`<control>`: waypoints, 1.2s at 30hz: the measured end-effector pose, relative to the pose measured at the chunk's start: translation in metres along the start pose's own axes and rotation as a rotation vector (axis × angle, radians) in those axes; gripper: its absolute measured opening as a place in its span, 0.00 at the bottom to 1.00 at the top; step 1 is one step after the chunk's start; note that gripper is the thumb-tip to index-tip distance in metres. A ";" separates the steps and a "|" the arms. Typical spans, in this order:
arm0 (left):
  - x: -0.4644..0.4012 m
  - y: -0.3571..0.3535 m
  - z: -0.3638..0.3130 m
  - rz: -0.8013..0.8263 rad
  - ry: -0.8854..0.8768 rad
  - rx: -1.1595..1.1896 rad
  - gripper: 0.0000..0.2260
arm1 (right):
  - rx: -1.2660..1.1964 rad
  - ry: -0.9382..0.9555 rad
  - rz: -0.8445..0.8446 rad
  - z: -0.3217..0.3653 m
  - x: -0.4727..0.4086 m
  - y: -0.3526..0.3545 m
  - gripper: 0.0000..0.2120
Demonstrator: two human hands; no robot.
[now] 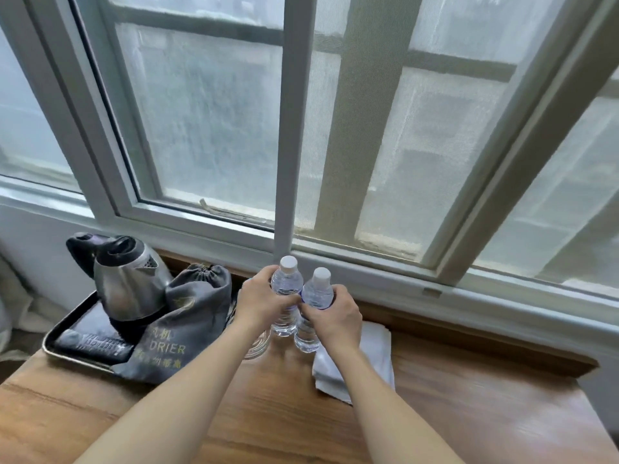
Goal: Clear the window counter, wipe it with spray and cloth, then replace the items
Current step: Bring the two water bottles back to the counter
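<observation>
Forearms come in from the near edge of the brown wood-grain counter [469, 413], both bare, reaching toward the window. A folded white cloth [378, 349] lies flat on the wood under the right wrist, closer to the back edge than the front.

Left hand [261, 301] is wrapped around the left clear plastic water bottle with a white cap [286, 286], fingers curled round its upper body. Right hand [335, 313] grips the right clear plastic water bottle with a white cap [316, 296] the same way. The two bottles are upright, just beside each other near the middle of the counter, and the thumbs nearly meet between them. Can't tell if the bottoms are resting on the wood or lifted a bit.

Under the left wrist there's something clear and round, looks like glass [258, 348], mostly hidden.

Over at the left end sits a dark rectangular tray [63, 329] holding a stainless steel electric kettle with a black lid and handle [130, 279]. A grey drawstring bag printed "DRIER" [181, 326] leans against the kettle, hanging over the tray's right rim.

Behind the back edge is the grey-framed window [288, 128], screened.
</observation>
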State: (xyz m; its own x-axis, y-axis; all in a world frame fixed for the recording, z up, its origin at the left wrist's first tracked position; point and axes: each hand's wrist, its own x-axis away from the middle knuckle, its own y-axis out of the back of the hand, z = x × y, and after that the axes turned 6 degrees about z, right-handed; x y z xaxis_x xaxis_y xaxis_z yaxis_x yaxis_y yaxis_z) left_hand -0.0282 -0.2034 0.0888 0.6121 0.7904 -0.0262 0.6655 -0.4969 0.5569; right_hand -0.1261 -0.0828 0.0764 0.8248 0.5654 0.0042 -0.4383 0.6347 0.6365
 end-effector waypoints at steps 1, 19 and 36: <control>-0.004 0.000 0.002 0.013 -0.009 0.011 0.26 | -0.002 -0.016 -0.010 0.001 -0.001 -0.003 0.24; -0.031 -0.002 0.015 0.127 0.009 0.101 0.23 | -0.018 -0.103 -0.038 0.005 -0.025 -0.023 0.24; -0.045 -0.011 0.017 0.154 -0.020 0.029 0.30 | -0.008 -0.037 0.007 -0.010 -0.042 -0.021 0.27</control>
State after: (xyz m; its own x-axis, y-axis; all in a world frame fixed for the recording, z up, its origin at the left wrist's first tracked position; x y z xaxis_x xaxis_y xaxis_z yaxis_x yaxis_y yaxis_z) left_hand -0.0562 -0.2393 0.0697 0.7161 0.6968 0.0407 0.5751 -0.6220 0.5313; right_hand -0.1553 -0.1143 0.0550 0.8343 0.5500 0.0373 -0.4470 0.6352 0.6299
